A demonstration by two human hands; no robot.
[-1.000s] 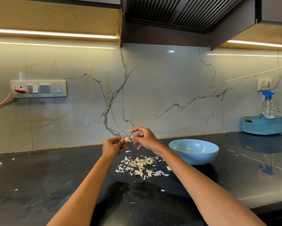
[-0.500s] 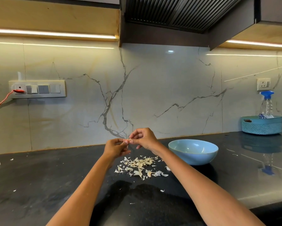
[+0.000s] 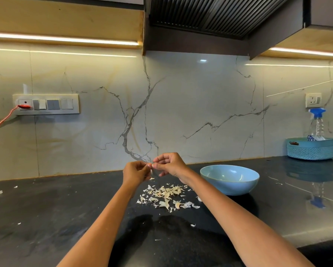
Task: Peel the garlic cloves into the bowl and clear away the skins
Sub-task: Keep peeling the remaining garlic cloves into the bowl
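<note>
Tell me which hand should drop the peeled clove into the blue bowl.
Right, probably. The right hand is on the same side as the blue bowl and nearer it; the left hand would have to cross over. Both pinch the garlic clove now.

Both your forearms are bare from the frame's edge up to each wrist: no sleeve, watch or bracelet behind your left hand [image 3: 135,171] or right hand [image 3: 170,163], no rings showing.
</note>
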